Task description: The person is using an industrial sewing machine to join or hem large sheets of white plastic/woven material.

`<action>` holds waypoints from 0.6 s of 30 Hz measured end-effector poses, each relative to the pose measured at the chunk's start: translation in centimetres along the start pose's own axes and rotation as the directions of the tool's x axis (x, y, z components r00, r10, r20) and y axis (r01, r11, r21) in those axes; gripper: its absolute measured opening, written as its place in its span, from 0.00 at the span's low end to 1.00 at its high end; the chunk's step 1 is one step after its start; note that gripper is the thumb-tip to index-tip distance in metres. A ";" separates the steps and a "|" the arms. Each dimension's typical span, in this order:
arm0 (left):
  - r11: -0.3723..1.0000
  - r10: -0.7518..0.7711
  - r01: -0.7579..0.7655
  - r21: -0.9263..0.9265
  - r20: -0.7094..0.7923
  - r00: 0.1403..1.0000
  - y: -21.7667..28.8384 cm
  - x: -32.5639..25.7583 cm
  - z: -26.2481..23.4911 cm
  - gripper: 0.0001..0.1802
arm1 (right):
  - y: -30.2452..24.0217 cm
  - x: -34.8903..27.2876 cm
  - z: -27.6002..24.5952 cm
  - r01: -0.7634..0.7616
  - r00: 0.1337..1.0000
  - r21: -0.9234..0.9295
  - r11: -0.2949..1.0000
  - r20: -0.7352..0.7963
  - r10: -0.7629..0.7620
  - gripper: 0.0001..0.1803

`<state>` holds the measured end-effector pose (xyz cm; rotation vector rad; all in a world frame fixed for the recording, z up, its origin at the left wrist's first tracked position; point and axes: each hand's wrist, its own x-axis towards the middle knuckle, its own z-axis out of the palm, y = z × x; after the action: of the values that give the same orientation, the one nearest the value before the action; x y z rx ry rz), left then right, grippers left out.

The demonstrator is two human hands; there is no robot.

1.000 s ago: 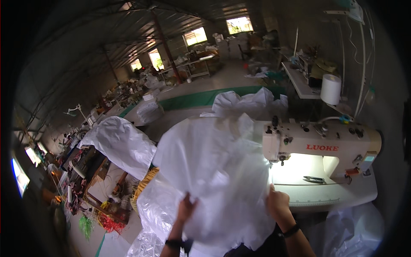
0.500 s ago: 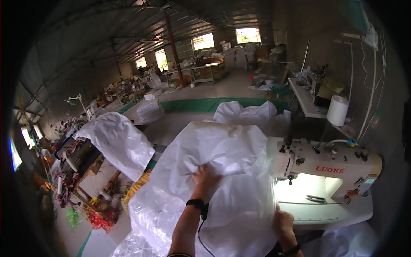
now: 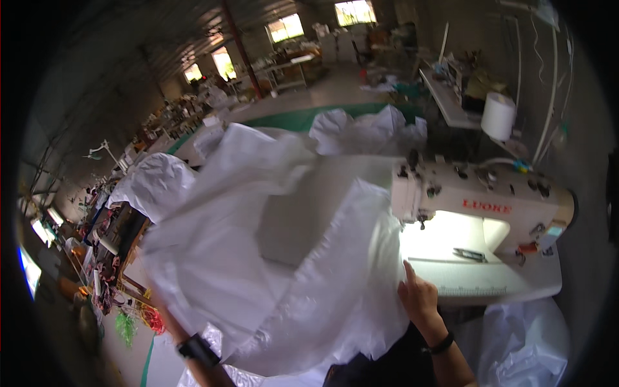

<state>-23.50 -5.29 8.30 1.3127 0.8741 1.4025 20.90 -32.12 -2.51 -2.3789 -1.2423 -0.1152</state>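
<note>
A large white plastic sheet (image 3: 213,238), blurred by motion, billows over the table left of the white sewing machine (image 3: 487,203). My left hand is at the sheet's left edge, its fingers hidden by the film and blur; only the wrist with a black band shows clearly. By the front left corner of the machine bed, my right hand (image 3: 420,300) is at the sheet's right edge. Its index finger is stretched toward the lit needle area and the other fingers are bent, with no grip visible. Small thread snips (image 3: 469,255) lie on the machine bed.
Another white sheet (image 3: 155,184) drapes over a stand at the left, above coloured scraps. More white plastic (image 3: 367,129) is heaped beyond the table. A thread cone (image 3: 498,116) stands behind the machine. White plastic (image 3: 525,335) hangs below the bed at the right.
My left hand has moved from the sheet's middle to its left edge, and the sheet has spread leftward. The right hand has its index finger extended now. The view has shifted.
</note>
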 end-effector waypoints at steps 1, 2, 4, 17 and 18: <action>0.997 0.017 -0.014 0.077 -0.030 0.999 1.8 -1.8 -1.1 0.30 | 0.3 -1.1 -0.2 -0.002 1.000 0.143 0.990 0.000 0.002 0.31; 0.989 0.026 -0.017 0.149 -0.060 0.998 2.9 -3.2 -1.6 0.30 | 0.8 -2.2 -0.3 0.059 0.996 0.306 0.950 -0.079 -0.036 0.34; 0.961 0.021 0.016 0.276 -0.133 0.991 3.6 -5.0 -2.0 0.30 | 1.4 -5.2 -0.2 -0.081 0.997 0.584 0.808 0.036 0.073 0.36; 0.852 0.038 0.120 0.509 -0.289 0.957 5.5 -8.1 -5.1 0.31 | 1.5 -11.5 5.9 -0.362 0.908 0.797 0.484 0.419 -0.010 0.17; 0.850 0.061 0.091 0.519 -0.269 0.961 6.3 -7.8 -4.9 0.31 | 1.4 -11.1 5.9 -0.288 0.937 0.789 0.543 0.348 -0.008 0.15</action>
<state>-30.03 -13.80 11.42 1.5228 1.5426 1.4059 14.68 -38.73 -11.36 -1.6263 -0.8927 0.7866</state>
